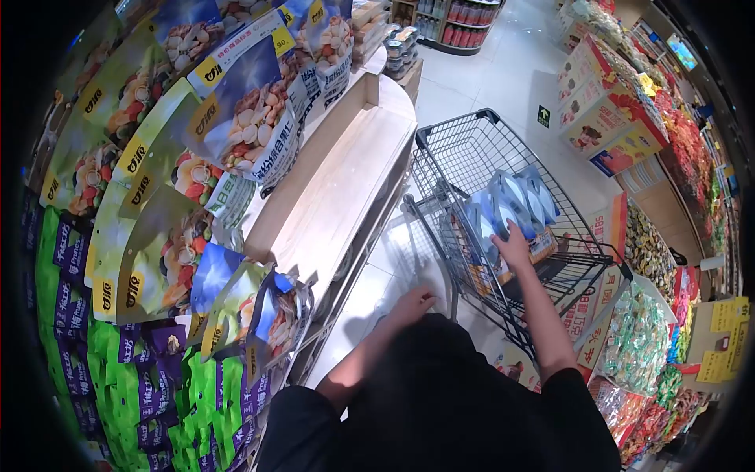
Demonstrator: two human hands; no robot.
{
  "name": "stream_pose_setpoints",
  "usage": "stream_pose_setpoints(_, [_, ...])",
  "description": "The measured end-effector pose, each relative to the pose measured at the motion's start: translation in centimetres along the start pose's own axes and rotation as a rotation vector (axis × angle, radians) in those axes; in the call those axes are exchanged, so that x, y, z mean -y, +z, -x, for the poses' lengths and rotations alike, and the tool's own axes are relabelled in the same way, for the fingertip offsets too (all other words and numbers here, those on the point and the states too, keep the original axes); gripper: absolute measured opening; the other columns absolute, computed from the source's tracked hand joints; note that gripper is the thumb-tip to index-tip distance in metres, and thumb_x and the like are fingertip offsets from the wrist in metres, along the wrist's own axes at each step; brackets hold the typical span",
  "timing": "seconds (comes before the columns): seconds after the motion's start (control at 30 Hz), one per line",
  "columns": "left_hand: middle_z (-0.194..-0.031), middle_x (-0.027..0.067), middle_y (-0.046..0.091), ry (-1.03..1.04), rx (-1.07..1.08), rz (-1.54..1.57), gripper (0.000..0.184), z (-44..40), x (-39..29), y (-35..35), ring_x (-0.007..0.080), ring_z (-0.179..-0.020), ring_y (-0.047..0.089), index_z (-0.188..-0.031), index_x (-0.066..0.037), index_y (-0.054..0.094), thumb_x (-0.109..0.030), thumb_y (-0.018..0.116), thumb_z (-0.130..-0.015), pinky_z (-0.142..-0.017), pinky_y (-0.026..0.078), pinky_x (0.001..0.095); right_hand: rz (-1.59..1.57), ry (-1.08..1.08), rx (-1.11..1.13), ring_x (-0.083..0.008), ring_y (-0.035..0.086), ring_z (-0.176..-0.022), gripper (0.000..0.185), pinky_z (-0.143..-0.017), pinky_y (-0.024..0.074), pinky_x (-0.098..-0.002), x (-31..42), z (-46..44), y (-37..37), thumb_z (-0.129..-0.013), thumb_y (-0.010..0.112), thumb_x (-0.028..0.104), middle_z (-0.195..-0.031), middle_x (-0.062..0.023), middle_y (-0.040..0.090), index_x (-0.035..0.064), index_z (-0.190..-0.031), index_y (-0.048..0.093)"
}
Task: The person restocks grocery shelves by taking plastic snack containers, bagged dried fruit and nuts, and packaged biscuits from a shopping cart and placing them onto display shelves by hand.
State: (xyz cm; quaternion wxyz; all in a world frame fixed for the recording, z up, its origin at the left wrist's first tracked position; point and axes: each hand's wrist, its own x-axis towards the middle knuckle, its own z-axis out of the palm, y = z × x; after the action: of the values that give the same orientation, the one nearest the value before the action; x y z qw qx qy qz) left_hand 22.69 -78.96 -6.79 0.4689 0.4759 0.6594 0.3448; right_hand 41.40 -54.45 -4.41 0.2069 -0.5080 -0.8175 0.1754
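At far left, glossy green-and-purple pouches [71, 275] stand in overlapping rows. Beside them, printed nut pouches [244, 126] with creased film faces fan along a smooth, pale wooden tray [334, 185] with a rounded end. Left hand [413, 305]: fingers loosely curled, near the tray; grip contents cannot be determined. Wire-mesh cart [454, 123]: dark, tapered basket containing shiny blue pouches [511, 203]. Right hand [515, 247]: fingers parted, touching these pouches; grip cannot be determined. Far right: crinkled, clear-wrapped sweets [635, 330].
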Motion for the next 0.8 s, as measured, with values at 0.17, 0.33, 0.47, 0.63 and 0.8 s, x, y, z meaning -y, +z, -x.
stream_pose_setpoints(0.17, [-0.083,0.0146,0.063,-0.147,-0.149,0.099,0.023,1.6,3.5,-1.0,0.0275,-0.077,0.061,-0.090,-0.003,0.061,-0.024,0.055,-0.083,-0.068,0.047,0.0351,0.055,0.038,0.185,-0.0335,0.054,-0.100,0.049,-0.085,0.0421,-0.0401,0.8,-4.1,3.1,-0.076,0.060,0.034,-0.108,-0.0190,0.056,0.0013,-0.112,0.053])
stream_pose_setpoints(0.33, [-0.076,0.0108,0.064,-0.244,-0.361,0.107,0.024,-0.6,2.2,-2.3,0.0157,-0.068,0.059,-0.090,-0.001,0.063,-0.023,0.055,-0.085,-0.066,0.046,0.0294,0.113,-0.023,0.322,-0.0363,0.059,-0.076,0.030,-0.068,0.0450,-0.0440,-1.8,-7.4,3.3,-0.077,0.055,0.028,-0.076,-0.0183,0.061,0.0034,-0.093,0.061])
stream_pose_setpoints(0.47, [-0.077,0.0080,0.064,-0.249,-0.365,0.114,0.023,-3.9,-0.8,-3.6,0.0128,-0.068,0.057,-0.089,-0.002,0.063,-0.022,0.053,-0.086,-0.064,0.044,0.0261,-0.201,0.028,0.182,-0.0345,0.058,-0.066,0.029,-0.059,0.0433,-0.0426,-1.1,-10.6,-0.7,-0.076,0.052,0.029,-0.070,-0.0207,0.058,0.0051,-0.090,0.063])
stream_pose_setpoints(0.63, [-0.093,0.0058,0.064,-0.266,-0.248,0.600,0.036,-7.8,-9.4,-6.3,0.0137,-0.083,0.058,-0.103,0.001,0.059,-0.030,0.046,-0.091,-0.074,0.045,0.0278,-0.517,-0.071,0.091,-0.0284,0.055,-0.059,0.018,-0.058,0.0434,-0.0351,4.9,-13.3,-10.7,-0.074,0.055,0.013,-0.068,-0.0143,0.059,-0.0011,-0.085,0.062])
stream_pose_setpoints(0.8, [-0.132,0.0157,0.039,-0.022,-0.189,1.295,0.067,-11.1,-12.8,-8.9,0.0258,-0.119,0.041,-0.132,-0.002,0.032,-0.051,0.041,-0.088,-0.097,0.036,0.0376,-0.391,-1.115,0.085,-0.0185,0.060,-0.078,0.019,-0.072,0.0452,-0.0352,15.0,-12.6,-12.8,-0.063,0.063,0.006,-0.076,-0.0035,0.061,0.0069,-0.082,0.064])
